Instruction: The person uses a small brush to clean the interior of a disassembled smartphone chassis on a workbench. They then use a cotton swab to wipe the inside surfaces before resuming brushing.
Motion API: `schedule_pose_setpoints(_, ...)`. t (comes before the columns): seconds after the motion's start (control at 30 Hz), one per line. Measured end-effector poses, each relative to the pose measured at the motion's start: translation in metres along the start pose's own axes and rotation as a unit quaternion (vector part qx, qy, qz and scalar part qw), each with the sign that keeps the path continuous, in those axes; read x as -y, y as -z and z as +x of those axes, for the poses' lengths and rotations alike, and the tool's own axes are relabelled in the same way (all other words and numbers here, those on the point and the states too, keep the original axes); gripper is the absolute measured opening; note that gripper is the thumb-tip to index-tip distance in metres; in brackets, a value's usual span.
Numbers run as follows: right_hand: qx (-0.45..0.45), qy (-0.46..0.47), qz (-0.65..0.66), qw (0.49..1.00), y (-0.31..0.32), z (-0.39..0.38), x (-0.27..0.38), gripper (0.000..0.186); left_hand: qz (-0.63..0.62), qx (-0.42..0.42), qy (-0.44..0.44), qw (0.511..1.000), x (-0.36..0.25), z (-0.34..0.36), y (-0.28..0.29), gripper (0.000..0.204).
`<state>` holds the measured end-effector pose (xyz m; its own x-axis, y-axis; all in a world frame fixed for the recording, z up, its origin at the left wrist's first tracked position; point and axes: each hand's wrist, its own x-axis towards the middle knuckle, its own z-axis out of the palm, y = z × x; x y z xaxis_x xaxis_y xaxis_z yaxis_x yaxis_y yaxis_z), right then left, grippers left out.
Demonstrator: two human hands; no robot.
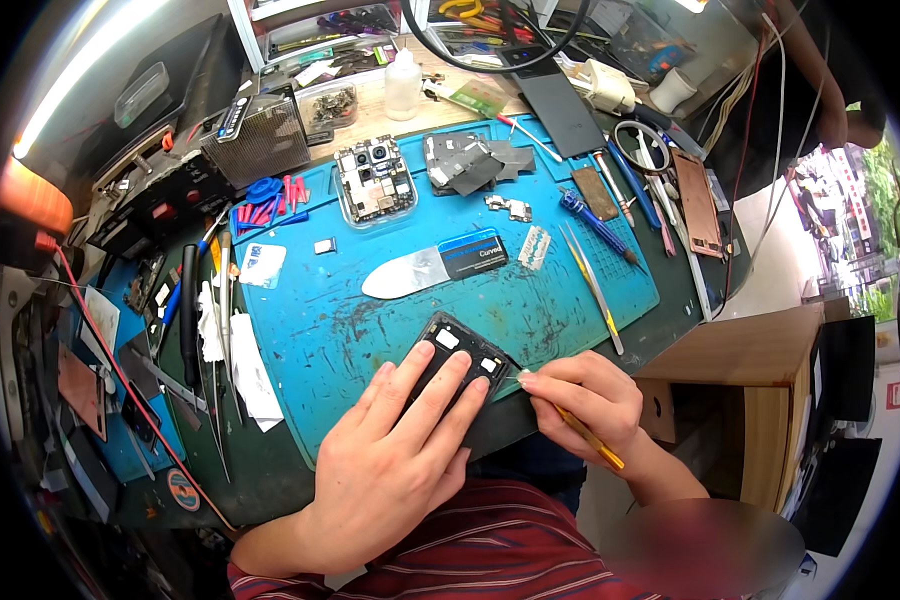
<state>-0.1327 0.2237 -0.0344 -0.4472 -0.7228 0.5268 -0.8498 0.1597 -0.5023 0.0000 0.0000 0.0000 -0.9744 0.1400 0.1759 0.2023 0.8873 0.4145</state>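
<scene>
A black phone housing [457, 352] lies tilted near the front edge of the blue work mat [320, 360]. Across its top, the fingers of my left hand [395, 450] are spread and press down, with the thumb bent in at the near side; much of the housing is hidden beneath them. Two small whitish patches show at its far end. Pinched in my right hand [592, 400] is a slim gold-coloured tool [588, 438], its thin tip at the housing's right edge. Whether that tool is a pick or tweezers I cannot make out.
Beyond the housing lie a curved metal pry blade [410, 273], a razor blade [534, 248], tweezers [592, 290] and a blue-handled tool [598, 228]. A phone board in a clear tray [375, 180] and dark sheets [470, 162] sit farther back. Tools and white paper [254, 375] flank the left.
</scene>
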Motion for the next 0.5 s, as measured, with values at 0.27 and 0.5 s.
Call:
schedule_pose_setpoints(0.27,0.003,-0.003,0.000,1.000,-0.002,0.003,0.002,0.045,0.001,-0.007,-0.001,1.000,0.003,0.000,0.001,0.066)
schedule_pose_setpoints(0.5,0.012,0.000,-0.010,1.000,-0.002,0.008,0.004,0.044,-0.004,-0.016,-0.004,1.000,0.002,-0.001,-0.002,0.066)
